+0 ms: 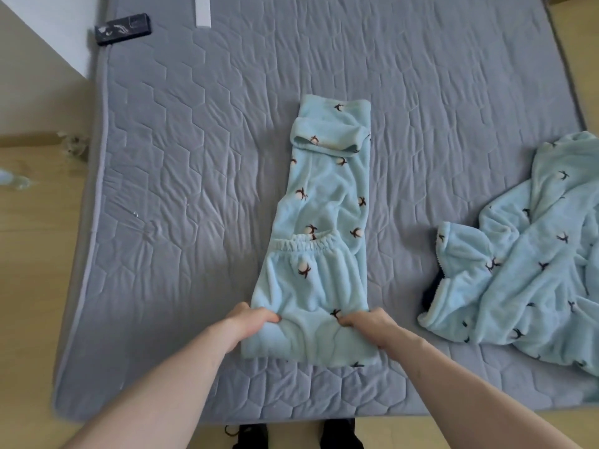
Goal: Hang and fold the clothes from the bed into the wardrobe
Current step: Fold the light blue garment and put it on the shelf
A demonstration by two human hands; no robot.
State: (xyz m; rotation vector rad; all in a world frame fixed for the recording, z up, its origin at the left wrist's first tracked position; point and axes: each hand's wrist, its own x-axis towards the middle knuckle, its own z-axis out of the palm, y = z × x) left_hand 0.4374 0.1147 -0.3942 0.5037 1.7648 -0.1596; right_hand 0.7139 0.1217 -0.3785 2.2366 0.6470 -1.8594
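The pale blue fleece trousers (324,222) lie lengthwise in the middle of the grey quilted bed (181,176), waistband folded over onto the legs. The left hand (251,317) and right hand (368,322) each pinch the cloth near its close end, fingers (270,317) curled into the fleece. A matching fleece top (531,264) (rumpled, unfolded) lies well apart at the bed's right side.

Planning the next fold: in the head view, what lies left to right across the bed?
Black box at the far left corner → white strip → left hand → pyjama trousers → right hand → crumpled pyjama top at the right edge.
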